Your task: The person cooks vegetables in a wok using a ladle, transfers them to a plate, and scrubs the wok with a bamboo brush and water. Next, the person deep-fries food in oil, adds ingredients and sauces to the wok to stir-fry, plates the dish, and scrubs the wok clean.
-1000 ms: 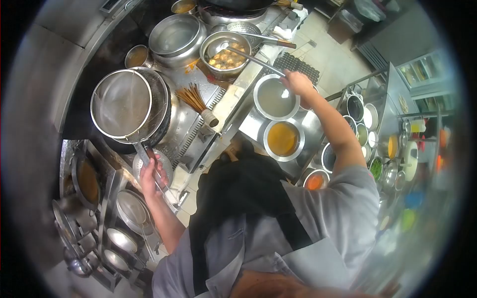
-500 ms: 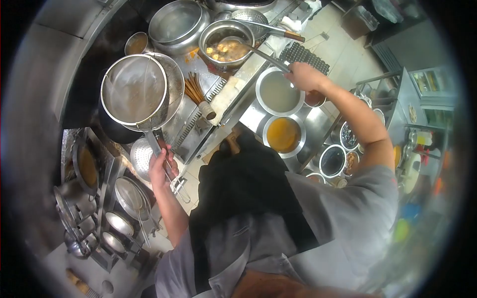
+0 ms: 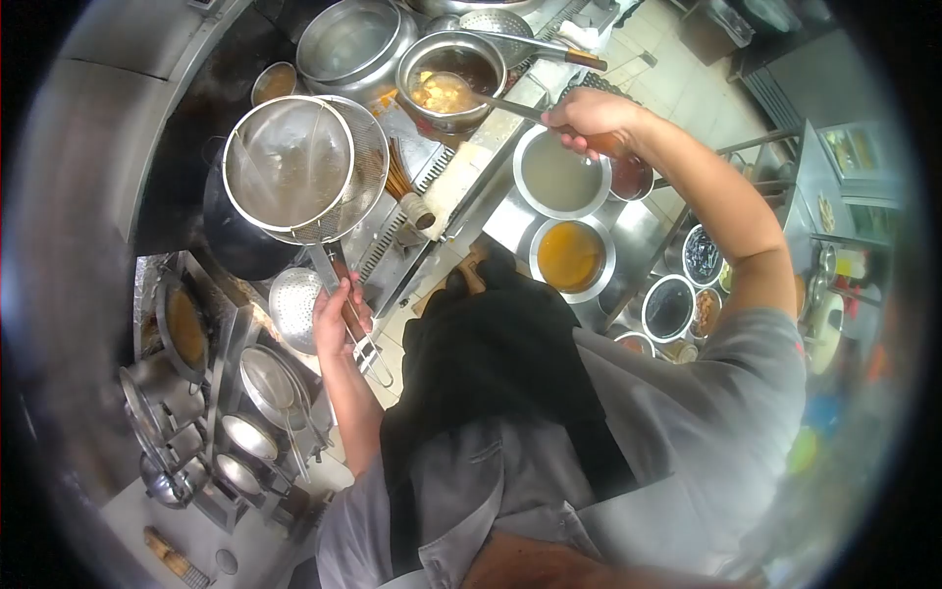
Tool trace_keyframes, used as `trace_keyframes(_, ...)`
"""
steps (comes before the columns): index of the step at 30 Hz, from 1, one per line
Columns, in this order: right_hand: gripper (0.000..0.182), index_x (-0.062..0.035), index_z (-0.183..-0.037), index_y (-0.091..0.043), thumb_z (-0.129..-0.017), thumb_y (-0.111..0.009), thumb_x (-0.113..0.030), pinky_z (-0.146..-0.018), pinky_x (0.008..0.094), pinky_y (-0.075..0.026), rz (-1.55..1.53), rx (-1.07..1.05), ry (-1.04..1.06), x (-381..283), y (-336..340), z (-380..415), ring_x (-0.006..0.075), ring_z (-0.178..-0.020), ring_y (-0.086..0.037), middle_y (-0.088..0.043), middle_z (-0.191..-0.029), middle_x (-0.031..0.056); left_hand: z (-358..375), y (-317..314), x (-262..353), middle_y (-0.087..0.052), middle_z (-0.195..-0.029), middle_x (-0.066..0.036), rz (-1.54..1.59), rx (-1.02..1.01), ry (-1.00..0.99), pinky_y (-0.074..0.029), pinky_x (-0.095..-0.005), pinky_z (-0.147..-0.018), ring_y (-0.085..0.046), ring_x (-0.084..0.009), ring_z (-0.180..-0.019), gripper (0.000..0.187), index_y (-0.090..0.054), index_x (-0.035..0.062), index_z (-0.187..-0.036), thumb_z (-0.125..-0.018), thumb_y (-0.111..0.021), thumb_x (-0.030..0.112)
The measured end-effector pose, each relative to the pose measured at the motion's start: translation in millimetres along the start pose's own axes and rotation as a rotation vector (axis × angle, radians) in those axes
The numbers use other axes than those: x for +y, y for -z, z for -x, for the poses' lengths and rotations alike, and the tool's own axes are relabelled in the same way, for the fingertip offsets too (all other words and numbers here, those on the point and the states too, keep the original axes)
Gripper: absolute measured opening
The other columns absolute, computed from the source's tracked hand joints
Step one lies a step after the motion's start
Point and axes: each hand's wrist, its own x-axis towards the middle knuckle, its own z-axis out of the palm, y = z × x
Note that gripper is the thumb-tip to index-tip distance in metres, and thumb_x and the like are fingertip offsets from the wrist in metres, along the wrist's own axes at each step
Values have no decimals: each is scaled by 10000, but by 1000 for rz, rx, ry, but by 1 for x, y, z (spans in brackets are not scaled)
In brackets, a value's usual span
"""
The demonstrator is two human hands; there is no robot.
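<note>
My left hand [image 3: 340, 314] is closed round the handles of a large round mesh strainer [image 3: 287, 169] and a second strainer [image 3: 368, 157] beneath it. Both are held over the stove, above the dark wok [image 3: 235, 231]. My right hand [image 3: 597, 120] grips the long handle of a ladle [image 3: 444, 92]. The ladle's bowl sits in a steel pot [image 3: 453, 118] of dark liquid and holds pale yellow pieces. Under my right hand is a wide bowl of cloudy liquid [image 3: 559, 172].
A bowl of orange-yellow liquid [image 3: 571, 257] stands right of my apron. Behind the strainers is a big steel pot [image 3: 351, 49]; a bamboo brush [image 3: 416, 208] lies beside them. Pans [image 3: 249, 436] hang at the lower left. Ingredient tubs [image 3: 669, 307] stand at the right.
The ladle has moved left within the pot and its bowl now holds the yellow pieces. My right hand has risen slightly. The strainers appear slightly farther right, along with much of the view.
</note>
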Motion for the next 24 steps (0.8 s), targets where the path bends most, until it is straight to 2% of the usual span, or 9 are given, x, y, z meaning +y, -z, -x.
trace_keyframes(4,273,-21,-829,-533,-1012,-492,-220,-366,254,-397,-117,-56,-13,3,0,-5,56,-445,-427,-491,-620,-19,-4,-1,-3,-544,-751,-69,-19,-2,19,-419,-313,-354,-504,-185,-436,251,-524,28,-1119,-963,-578,217)
trace_keyframes(6,267,-7,-887,-544,-1018,-471,-228,-355,213,-374,-350,-101,-67,6,3,-5,12,-438,-407,-481,-632,-56,-7,-3,-2,-543,-750,-70,-34,1,19,-420,-314,-355,-504,-187,-437,253,-523,27,-1118,-961,-582,215)
trace_keyframes(7,267,-7,-887,-544,-1018,-471,-228,-355,213,-374,-349,-102,-65,10,4,-5,12,-438,-407,-481,-632,-56,-8,-6,-1,-542,-748,-71,-51,4,30,-423,-314,-357,-504,-185,-438,254,-523,24,-1117,-959,-583,214)
trace_keyframes(10,290,20,-978,-554,-1027,-437,-241,-332,157,-354,-635,-210,-77,26,6,-8,-14,-422,-401,-458,-624,-80,-14,-11,-1,-539,-744,-71,-68,-1,22,-428,-315,-359,-506,-183,-439,254,-524,16,-1105,-955,-590,209)
trace_keyframes(11,290,20,-978,-554,-1027,-437,-241,-332,157,-354,-630,-209,-72,30,4,-5,-14,-422,-401,-458,-624,-80,-16,-14,-2,-538,-742,-70,-72,-11,9,-429,-315,-358,-508,-181,-438,252,-525,12,-1096,-951,-595,206)
trace_keyframes(15,317,65,-1054,-522,-1029,-420,-234,-324,157,-363,-954,-292,-63,55,-7,-8,-4,-425,-419,-467,-640,-55,-26,-27,0,-535,-735,-64,-73,13,15,-434,-314,-356,-514,-179,-438,237,-523,11,-1081,-946,-598,190)
trace_keyframes(21,358,108,-1100,-505,-1037,-389,-225,-325,162,-367,-1119,-329,6,74,-22,-8,11,-423,-423,-468,-645,-32,-43,-42,2,-528,-715,-50,-139,-35,-18,-448,-318,-357,-518,-179,-432,186,-512,34,-1067,-939,-583,148)
trace_keyframes(24,380,147,-1156,-461,-1038,-370,-202,-332,168,-380,-1312,-467,33,86,-30,-15,26,-436,-443,-452,-638,-27,-48,-49,6,-550,-718,-60,-190,-15,-39,-442,-313,-362,-523,-169,-451,208,-539,14,-1062,-927,-595,161)
